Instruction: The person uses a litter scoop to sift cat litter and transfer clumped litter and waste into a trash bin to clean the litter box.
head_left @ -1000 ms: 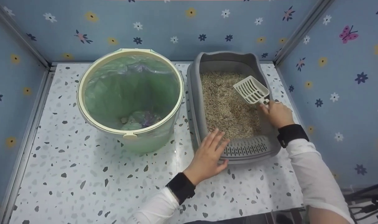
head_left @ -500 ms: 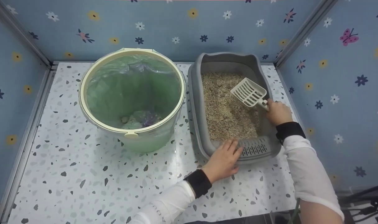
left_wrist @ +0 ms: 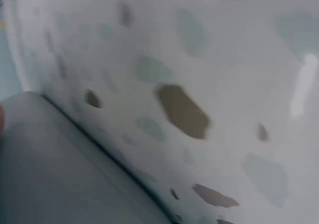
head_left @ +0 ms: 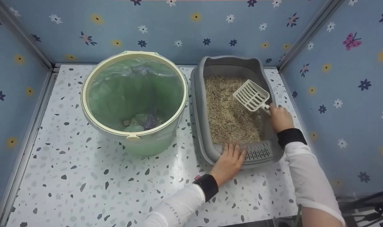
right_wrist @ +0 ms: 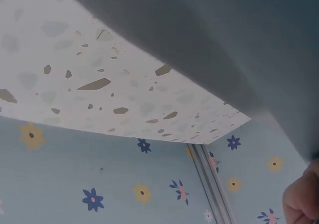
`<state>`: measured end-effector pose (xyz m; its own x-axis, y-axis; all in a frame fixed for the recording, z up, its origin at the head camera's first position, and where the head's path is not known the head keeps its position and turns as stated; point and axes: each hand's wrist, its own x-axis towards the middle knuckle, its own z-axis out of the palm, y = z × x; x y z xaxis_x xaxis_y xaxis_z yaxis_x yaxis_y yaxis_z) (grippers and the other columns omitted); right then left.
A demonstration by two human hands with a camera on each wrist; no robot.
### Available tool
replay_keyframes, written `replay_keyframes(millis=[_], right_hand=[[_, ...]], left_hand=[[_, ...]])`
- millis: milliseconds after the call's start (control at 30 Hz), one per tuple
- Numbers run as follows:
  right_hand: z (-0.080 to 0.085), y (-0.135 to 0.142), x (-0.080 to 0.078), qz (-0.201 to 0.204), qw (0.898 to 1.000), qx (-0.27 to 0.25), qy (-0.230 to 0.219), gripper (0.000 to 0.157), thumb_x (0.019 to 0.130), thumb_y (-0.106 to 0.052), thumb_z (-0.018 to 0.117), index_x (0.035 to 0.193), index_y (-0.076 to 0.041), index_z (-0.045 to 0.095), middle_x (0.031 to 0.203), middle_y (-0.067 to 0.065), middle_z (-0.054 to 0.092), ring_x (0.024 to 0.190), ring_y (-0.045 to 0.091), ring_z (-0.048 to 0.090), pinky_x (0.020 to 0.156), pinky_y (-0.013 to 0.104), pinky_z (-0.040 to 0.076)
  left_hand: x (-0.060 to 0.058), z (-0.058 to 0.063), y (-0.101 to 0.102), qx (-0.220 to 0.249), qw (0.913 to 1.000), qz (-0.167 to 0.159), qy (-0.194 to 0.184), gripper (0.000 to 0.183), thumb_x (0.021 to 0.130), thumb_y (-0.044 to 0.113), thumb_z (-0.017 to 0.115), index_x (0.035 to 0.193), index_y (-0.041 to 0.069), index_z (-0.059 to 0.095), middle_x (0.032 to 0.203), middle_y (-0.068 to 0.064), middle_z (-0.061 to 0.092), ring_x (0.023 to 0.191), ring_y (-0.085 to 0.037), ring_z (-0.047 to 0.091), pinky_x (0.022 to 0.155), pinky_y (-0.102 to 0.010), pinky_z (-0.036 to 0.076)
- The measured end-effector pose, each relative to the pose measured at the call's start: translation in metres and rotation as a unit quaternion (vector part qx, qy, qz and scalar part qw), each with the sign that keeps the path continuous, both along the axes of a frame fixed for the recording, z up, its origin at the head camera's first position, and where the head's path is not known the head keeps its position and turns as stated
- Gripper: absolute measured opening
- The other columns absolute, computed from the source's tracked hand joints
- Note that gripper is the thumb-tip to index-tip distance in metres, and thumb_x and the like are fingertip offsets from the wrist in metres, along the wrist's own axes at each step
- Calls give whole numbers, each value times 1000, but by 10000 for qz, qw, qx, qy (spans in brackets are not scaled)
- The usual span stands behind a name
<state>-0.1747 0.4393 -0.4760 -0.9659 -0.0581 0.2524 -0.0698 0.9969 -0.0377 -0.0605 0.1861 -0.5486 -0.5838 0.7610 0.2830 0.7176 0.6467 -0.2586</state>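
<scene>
A grey litter box point(head_left: 201, 126) filled with tan granular litter point(head_left: 231, 110) stands on the right of the speckled table. My right hand point(head_left: 281, 118) grips the handle of a cream slotted litter scoop point(head_left: 251, 95), its blade held over the litter. My left hand point(head_left: 227, 162) holds the box's front rim, fingers over the perforated ledge; its thumb is hidden in the head view. In the left wrist view the box's outer wall point(left_wrist: 60, 159) shows at lower left. Part of my right hand point(right_wrist: 301, 196) appears at the right wrist view's edge; the scoop is out of sight there.
A round green bin point(head_left: 147, 146) with a cream rim and a clear liner stands left of the box, some clumps and purple plastic at its bottom. Blue flowered panels point(head_left: 191, 25) enclose the table point(head_left: 94, 189). Dark cables point(head_left: 374, 208) lie at lower right.
My left hand has moved right along the front of the box and settled on its rim. The scoop has shifted slightly left and toward me in my right hand.
</scene>
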Motion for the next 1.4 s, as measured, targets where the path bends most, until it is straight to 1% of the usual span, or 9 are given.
replay_keyframes(millis=[100, 267, 433, 567, 800, 900, 1067, 1300, 1400], right_hand=[[-2, 0, 2, 21, 10000, -8, 93, 9, 86, 1, 56, 90, 5, 49, 70, 33, 59, 62, 51, 57, 53, 59, 44], [-2, -1, 3, -46, 10000, -28, 82, 12, 82, 5, 57, 90, 6, 49, 70, 32, 59, 62, 51, 58, 53, 59, 44], [-1, -4, 8, -126, 9999, -81, 21, 11, 82, 3, 57, 89, 5, 47, 70, 34, 59, 62, 51, 57, 53, 59, 43], [-3, -7, 15, -227, 9996, -154, -3, 12, 80, 6, 56, 88, 6, 47, 71, 34, 59, 61, 52, 57, 52, 60, 43], [-6, -14, 28, -386, 9989, -232, 118, 22, 74, 4, 64, 90, 5, 47, 71, 33, 58, 58, 52, 56, 51, 60, 42], [-7, -17, 36, -466, 9983, -306, 177, 25, 73, 3, 66, 90, 4, 47, 69, 34, 58, 58, 53, 56, 50, 60, 42], [-7, -24, 51, -589, 9967, -510, 221, 19, 76, 4, 62, 88, 5, 48, 65, 32, 57, 57, 51, 56, 50, 59, 42], [-8, -35, 69, -664, 9952, -591, 419, 22, 72, 7, 64, 90, 7, 50, 65, 32, 57, 56, 51, 56, 50, 58, 42], [-8, -41, 77, -829, 9928, -704, 508, 23, 73, 4, 66, 90, 6, 51, 67, 32, 58, 59, 52, 56, 52, 59, 42]], left_hand=[[-1, -2, -2, -14, 9997, -135, 204, 60, 95, 42, 47, 144, 10, 37, 136, -18, 50, 120, -34, 53, 101, -46, 39], [-4, 0, -6, -11, 9994, -360, -16, 52, 97, 30, 45, 143, 9, 38, 138, -19, 48, 121, -34, 52, 101, -45, 39], [-7, 0, -14, 169, 9982, -561, -147, 49, 96, 26, 47, 142, 10, 40, 138, -17, 48, 122, -32, 52, 102, -42, 38], [-14, -3, -23, 316, 9968, -731, 88, 48, 94, 26, 52, 140, 13, 45, 134, -13, 53, 118, -28, 56, 100, -39, 41], [-24, -4, -42, 318, 9941, -1004, 276, 47, 93, 13, 51, 139, 14, 45, 136, -11, 52, 117, -27, 57, 99, -35, 42], [-28, -4, -50, 384, 9919, -1189, 219, 46, 94, 22, 52, 138, 14, 46, 135, -11, 53, 117, -26, 57, 99, -35, 42], [-35, -5, -64, 428, 9879, -1489, 24, 50, 91, 25, 55, 139, 15, 45, 135, -9, 54, 121, -24, 54, 102, -34, 39], [-46, -6, -82, 733, 9797, -1804, -486, 74, 83, 60, 54, 142, 17, 41, 140, -10, 48, 125, -26, 50, 105, -37, 36], [-53, -6, -89, 645, 9788, -1890, -465, 68, 86, 56, 54, 142, 20, 41, 140, -8, 48, 125, -25, 50, 105, -36, 36]])
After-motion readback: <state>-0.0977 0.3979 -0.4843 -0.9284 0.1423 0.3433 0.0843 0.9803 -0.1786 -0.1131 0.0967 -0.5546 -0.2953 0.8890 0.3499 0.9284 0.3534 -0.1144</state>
